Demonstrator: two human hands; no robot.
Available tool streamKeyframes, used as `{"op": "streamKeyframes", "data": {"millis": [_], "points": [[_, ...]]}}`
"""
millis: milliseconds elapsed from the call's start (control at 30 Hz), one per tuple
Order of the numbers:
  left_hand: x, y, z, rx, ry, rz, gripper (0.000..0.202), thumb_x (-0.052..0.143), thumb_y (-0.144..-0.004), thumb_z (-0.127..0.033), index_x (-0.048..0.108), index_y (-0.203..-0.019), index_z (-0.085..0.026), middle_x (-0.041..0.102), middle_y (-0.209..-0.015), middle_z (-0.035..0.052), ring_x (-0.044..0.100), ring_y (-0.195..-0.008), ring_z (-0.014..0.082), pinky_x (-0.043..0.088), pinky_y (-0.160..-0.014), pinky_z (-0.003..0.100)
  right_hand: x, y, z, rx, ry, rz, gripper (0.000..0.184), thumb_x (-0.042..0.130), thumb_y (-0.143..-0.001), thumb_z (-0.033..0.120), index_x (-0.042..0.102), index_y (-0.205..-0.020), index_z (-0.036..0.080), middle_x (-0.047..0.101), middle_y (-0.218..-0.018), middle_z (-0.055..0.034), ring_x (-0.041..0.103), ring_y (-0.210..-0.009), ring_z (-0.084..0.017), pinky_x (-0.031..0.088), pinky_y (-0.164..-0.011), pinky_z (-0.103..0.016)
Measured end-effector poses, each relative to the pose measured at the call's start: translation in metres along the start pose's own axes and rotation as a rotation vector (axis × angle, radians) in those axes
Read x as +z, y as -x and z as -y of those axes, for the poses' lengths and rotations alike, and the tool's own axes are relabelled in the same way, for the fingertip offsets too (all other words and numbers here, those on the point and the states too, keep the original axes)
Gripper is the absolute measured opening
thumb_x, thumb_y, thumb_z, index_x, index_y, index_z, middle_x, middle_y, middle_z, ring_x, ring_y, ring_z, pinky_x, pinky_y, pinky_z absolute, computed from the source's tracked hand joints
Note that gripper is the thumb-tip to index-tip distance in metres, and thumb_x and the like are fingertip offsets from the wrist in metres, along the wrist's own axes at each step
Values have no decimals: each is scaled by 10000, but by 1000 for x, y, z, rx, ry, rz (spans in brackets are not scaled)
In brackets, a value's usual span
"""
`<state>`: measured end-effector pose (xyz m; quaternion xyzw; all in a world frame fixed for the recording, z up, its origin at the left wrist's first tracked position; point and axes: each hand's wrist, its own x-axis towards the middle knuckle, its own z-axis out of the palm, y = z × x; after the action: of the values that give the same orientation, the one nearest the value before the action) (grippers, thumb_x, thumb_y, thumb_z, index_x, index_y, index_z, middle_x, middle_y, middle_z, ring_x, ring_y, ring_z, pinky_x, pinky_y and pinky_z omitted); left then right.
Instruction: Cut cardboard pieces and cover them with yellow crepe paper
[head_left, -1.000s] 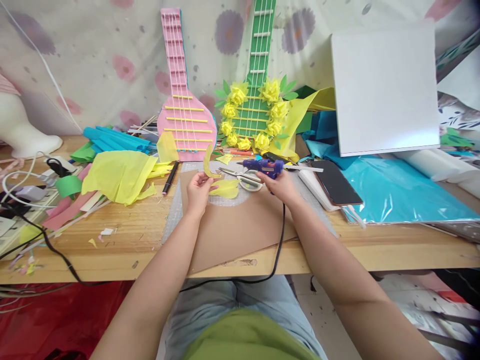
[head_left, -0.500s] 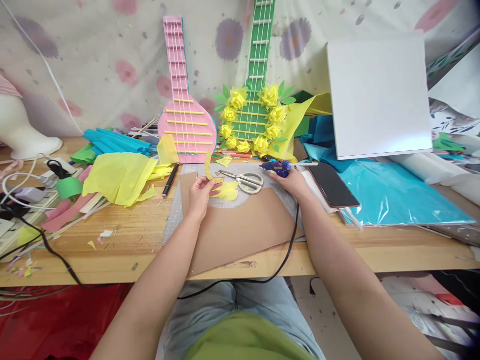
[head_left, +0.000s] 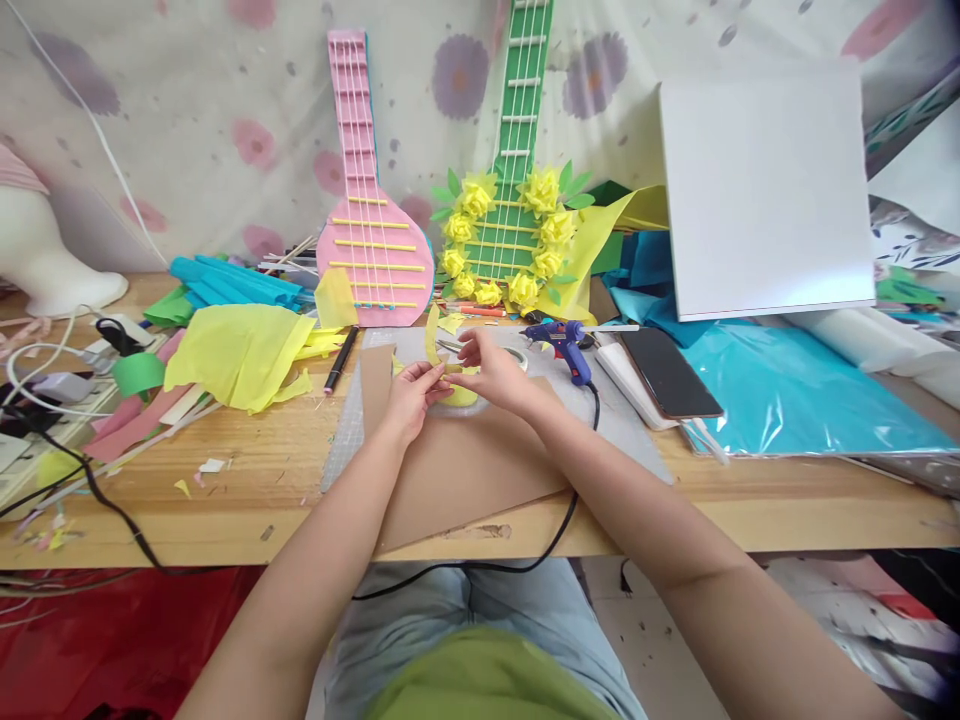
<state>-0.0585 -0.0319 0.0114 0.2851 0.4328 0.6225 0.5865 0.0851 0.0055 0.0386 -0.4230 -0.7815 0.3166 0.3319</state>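
A narrow yellow paper strip point(head_left: 433, 338) stands up from the fingers of my left hand point(head_left: 411, 398), which pinch its lower end. My right hand point(head_left: 499, 372) meets it there, thumb and fingertips closed at the same end of the strip. Beneath the hands are scissors point(head_left: 517, 357), mostly hidden, and a piece of yellow paper point(head_left: 461, 397). They lie over a sheet of brown cardboard point(head_left: 465, 470) with a curved cut-out. To the right, a blue glue gun point(head_left: 568, 345) lies on the grey cutting mat point(head_left: 622, 430), its cord running toward the table's front edge.
A pink paper guitar point(head_left: 375, 250) and a green one point(head_left: 510, 230) ringed with yellow paper flowers lean at the back. Yellow crepe paper point(head_left: 236, 355) and a black marker point(head_left: 342, 360) lie left. A phone point(head_left: 667, 372) and blue wrapped paper point(head_left: 810, 390) lie right.
My right hand has let go of the glue gun, which now lies on the mat, and has moved left to the yellow strip. My left hand still pinches the strip.
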Motion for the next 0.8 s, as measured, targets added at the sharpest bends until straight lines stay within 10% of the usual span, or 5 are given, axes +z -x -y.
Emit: {"op": "streamKeyframes", "data": {"millis": [500, 800], "points": [[0, 0, -4, 1, -14, -58, 231, 770, -520, -198, 559, -578, -126, 510, -478, -49, 482, -448, 39, 485, -494, 172, 1, -13, -23, 362, -652, -97, 257, 634, -682, 212, 431, -838, 192, 610, -616, 34, 587, -590, -91, 487, -688, -282], [0, -1, -1, 28, -40, -28, 237, 769, -521, -248, 583, -598, -123, 538, -523, -34, 502, -463, 48, 499, -501, 192, 20, -8, -16, -6, -250, -74, 263, 613, -697, 341, 491, -878, 195, 550, -715, 23, 529, -636, -109, 435, -629, -274]]}}
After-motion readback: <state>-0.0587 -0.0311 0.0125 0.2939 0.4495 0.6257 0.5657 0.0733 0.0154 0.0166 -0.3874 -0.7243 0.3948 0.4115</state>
